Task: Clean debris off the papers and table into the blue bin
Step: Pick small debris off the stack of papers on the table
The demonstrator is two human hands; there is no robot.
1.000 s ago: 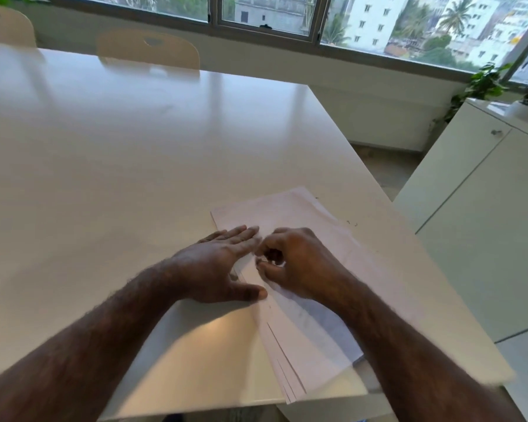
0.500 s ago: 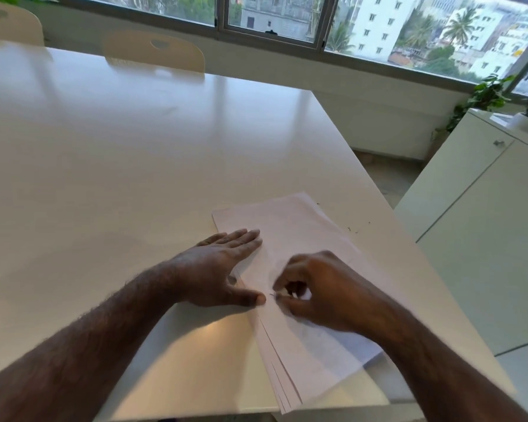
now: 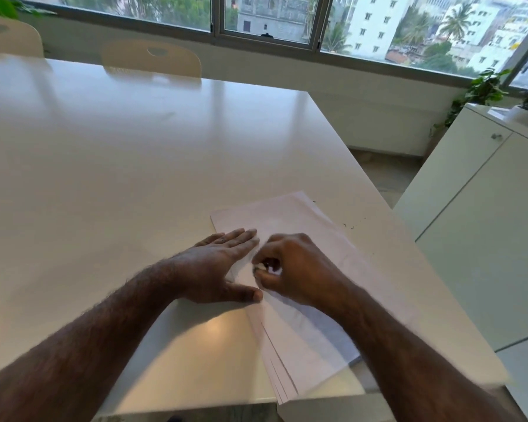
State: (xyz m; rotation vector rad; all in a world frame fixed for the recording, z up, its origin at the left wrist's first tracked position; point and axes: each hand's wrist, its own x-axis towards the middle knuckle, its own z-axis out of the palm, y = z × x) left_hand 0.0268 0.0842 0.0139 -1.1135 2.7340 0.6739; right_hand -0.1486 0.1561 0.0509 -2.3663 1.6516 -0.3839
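Your left hand (image 3: 217, 266) lies flat with fingers spread and straight, palm down on the left edge of the stack of papers (image 3: 299, 300) in the lower middle of the frame, gripping nothing. Your right hand (image 3: 290, 269) sits just beside it on the top sheet, fingers curled in toward the thumb in a pinch; something small and pale shows at the fingertips, but motion blur hides what it is. The papers lie fanned near the worktop's (image 3: 119, 178) right edge, their near corner reaching its front edge. A few dark specks of debris (image 3: 351, 225) dot the bare worktop just right of the stack's far corner. Two chairs (image 3: 151, 57) stand at the far side, upper left.
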